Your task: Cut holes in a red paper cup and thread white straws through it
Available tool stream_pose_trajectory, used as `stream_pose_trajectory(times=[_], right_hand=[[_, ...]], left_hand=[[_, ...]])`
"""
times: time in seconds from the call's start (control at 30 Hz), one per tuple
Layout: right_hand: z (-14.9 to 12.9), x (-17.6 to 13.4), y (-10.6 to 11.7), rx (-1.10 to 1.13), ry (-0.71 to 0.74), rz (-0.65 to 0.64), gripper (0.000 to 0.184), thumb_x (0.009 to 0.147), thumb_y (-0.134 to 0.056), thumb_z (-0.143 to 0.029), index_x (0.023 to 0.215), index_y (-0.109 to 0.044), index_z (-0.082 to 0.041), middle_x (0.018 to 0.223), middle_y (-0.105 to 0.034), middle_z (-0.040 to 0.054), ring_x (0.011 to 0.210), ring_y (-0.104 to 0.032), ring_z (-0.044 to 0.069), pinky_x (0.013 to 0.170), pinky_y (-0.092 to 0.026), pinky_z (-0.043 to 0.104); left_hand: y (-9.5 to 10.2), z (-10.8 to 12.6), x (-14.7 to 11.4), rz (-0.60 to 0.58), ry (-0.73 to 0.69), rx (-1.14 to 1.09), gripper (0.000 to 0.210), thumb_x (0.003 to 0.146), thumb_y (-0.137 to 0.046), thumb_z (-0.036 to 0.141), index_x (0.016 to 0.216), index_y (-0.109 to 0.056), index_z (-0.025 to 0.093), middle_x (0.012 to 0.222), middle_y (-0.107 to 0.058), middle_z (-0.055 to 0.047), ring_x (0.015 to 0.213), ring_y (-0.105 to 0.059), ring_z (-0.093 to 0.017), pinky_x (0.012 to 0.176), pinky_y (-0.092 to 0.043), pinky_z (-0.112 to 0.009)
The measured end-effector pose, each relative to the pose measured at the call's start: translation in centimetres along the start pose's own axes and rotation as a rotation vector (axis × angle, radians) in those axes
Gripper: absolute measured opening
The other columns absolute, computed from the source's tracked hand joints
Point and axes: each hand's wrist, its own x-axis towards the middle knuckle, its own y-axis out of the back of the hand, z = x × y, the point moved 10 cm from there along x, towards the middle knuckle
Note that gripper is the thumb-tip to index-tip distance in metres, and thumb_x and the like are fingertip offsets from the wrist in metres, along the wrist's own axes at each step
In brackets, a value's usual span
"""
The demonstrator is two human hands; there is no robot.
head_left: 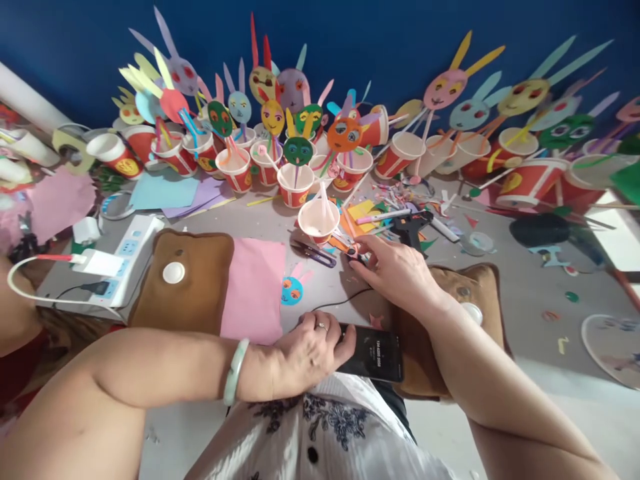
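Observation:
My left hand, with a ring and a jade-coloured bangle at the wrist, is closed over the left end of a black smartphone with its screen lit. White digits show on the screen. A black cable runs from near this hand toward my right hand. My right hand reaches to the tabletop, thumb and forefinger pinched at what look like the dark handles of small scissors. Just left of them lies a dark folded cutter. A blue paper rabbit face lies beside a pink paper sheet.
Paper cups with paper rabbit puppets line the back by a blue wall. A white cup stands in front. Brown cushions lie on both sides. A power strip is at left, a glue gun and paper scraps at right.

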Motion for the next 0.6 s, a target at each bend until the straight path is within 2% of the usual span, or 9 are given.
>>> stream_pose_trajectory(times=[0.17,0.3,0.43,0.5,0.53,0.6], right_hand=[[0.4,1.1,-1.0,0.232,0.019,0.041,0.047,0.086,-0.065,-0.046,0.123,-0.063,-0.018,0.085,-0.074,0.0059,0.071,-0.068,0.022,0.066,-0.049,0.033],[0.3,1.5,-0.2,0.267,0.035,0.089,0.045,0.086,-0.065,-0.044,0.123,-0.062,-0.018,0.101,-0.074,0.0109,0.074,-0.068,0.023,0.071,-0.052,0.037],[-0.9,1.8,0.7,0.275,0.072,0.118,0.056,0.084,-0.067,-0.044,0.133,-0.057,-0.02,0.118,-0.071,0.0148,0.091,-0.07,0.03,0.077,-0.056,0.043],[-1.8,2.2,0.9,0.278,0.112,0.15,0.064,0.082,-0.07,-0.044,0.14,-0.052,-0.021,0.125,-0.068,0.0159,0.104,-0.068,0.034,0.085,-0.056,0.049],[-2.3,2.5,0.9,0.284,0.133,0.164,0.069,0.081,-0.071,-0.045,0.142,-0.049,-0.022,0.128,-0.066,0.0165,0.109,-0.067,0.035,0.09,-0.055,0.051],[-2.9,3.1,0.6,0.31,0.165,0.181,0.076,0.078,-0.075,-0.046,0.144,-0.046,-0.021,0.134,-0.063,0.0178,0.117,-0.063,0.038,0.096,-0.052,0.055]], left_hand=[[0.3,-1.7,0.3,-0.053,-0.007,-0.016,0.048,0.098,-0.039,0.016,0.145,-0.041,0.006,0.113,-0.069,-0.02,0.101,-0.067,-0.028,0.081,-0.051,-0.041],[0.6,-2.7,0.3,-0.141,-0.027,-0.043,0.055,0.1,-0.045,0.027,0.149,-0.035,0.002,0.118,-0.068,-0.022,0.104,-0.066,-0.029,0.084,-0.05,-0.041],[3.5,-4.0,0.5,-0.04,-0.041,-0.057,0.073,0.095,-0.057,0.054,0.146,-0.042,0.004,0.132,-0.062,-0.023,0.117,-0.061,-0.031,0.095,-0.048,-0.042],[5.3,-5.9,0.9,0.037,-0.014,-0.103,0.077,0.09,-0.056,0.067,0.135,-0.053,0.005,0.123,-0.065,-0.022,0.111,-0.062,-0.032,0.098,-0.046,-0.046],[5.9,-7.4,1.2,0.058,0.029,-0.123,0.072,0.088,-0.058,0.069,0.122,-0.06,0.006,0.112,-0.067,-0.02,0.103,-0.064,-0.032,0.093,-0.048,-0.046],[6.2,-11.9,1.6,0.082,0.213,-0.146,0.05,0.086,-0.068,0.058,0.099,-0.064,0.01,0.095,-0.067,-0.014,0.089,-0.065,-0.028,0.085,-0.05,-0.043]])
